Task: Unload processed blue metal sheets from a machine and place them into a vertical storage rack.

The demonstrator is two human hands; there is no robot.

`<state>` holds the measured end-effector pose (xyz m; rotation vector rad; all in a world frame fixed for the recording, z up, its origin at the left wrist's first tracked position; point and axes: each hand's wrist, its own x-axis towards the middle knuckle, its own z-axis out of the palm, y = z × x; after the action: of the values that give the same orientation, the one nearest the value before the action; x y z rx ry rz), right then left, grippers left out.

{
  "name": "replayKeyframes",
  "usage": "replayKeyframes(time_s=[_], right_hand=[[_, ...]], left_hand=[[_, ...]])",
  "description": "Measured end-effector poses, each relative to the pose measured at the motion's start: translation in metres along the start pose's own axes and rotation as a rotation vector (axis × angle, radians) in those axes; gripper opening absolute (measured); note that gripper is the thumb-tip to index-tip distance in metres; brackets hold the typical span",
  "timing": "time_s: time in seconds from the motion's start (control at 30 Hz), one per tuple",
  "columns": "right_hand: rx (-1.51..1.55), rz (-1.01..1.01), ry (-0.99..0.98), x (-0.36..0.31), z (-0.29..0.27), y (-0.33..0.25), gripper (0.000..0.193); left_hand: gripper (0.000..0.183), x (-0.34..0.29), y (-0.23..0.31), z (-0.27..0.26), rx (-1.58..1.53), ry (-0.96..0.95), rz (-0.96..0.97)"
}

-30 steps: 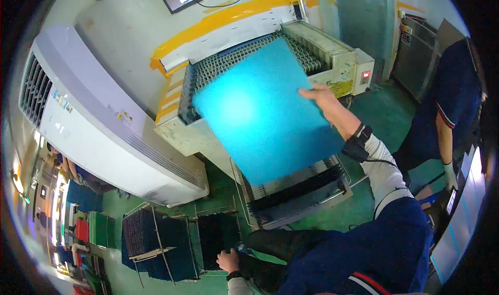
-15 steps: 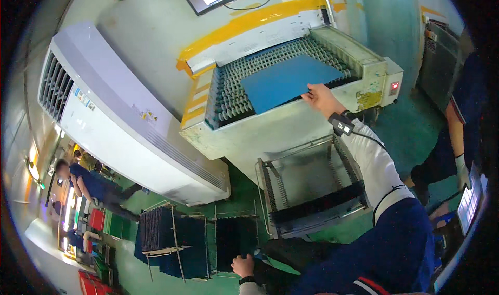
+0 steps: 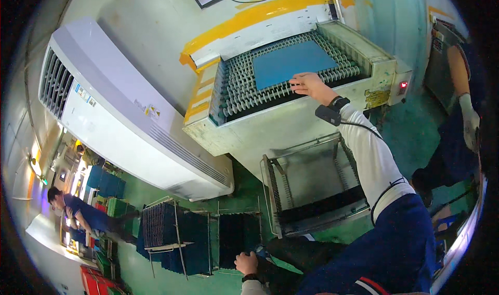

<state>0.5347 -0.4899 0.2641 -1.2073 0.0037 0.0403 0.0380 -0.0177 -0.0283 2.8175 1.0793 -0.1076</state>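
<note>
A flat blue panel (image 3: 293, 63) lies on the rows of ridged rollers (image 3: 241, 95) in the pale machine's open bed. My right hand (image 3: 310, 85) reaches over the bed's front edge, its fingertips at the panel's near edge. Those fingers are slightly apart and do not wrap round the panel; whether they touch it I cannot tell. Low in the view, my left hand (image 3: 246, 264) sits beside my knee with its fingers loosely curled and nothing visible in them. Close to it stands a rack of dark sheets (image 3: 236, 238).
Below the machine is a metal-framed rack (image 3: 317, 191). Another rack with dark panels (image 3: 174, 238) stands left of my left hand. A tall white air conditioner (image 3: 130, 113) leans across the left. Co-workers appear at far left (image 3: 88, 212) and right, where a gloved hand (image 3: 469, 121) shows.
The blue panel has moved farther onto the rollers, away from me. My right hand has shifted slightly up and left, its fingers no longer gripping the panel's edge. The left hand stays low.
</note>
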Motion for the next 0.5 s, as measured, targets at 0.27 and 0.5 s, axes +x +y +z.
replayKeyframes(time_s=[0.27, 0.5], right_hand=[[-0.246, 0.016, -0.150, -0.080, 0.037, 0.035, 0.033], [-0.818, 0.286, -0.634, -0.198, -0.023, 0.114, 0.039]], left_hand=[[0.043, -0.005, -0.009, -0.001, -0.033, 0.068, 0.002], [0.044, 0.002, -0.007, 0.004, -0.021, 0.079, 0.068]])
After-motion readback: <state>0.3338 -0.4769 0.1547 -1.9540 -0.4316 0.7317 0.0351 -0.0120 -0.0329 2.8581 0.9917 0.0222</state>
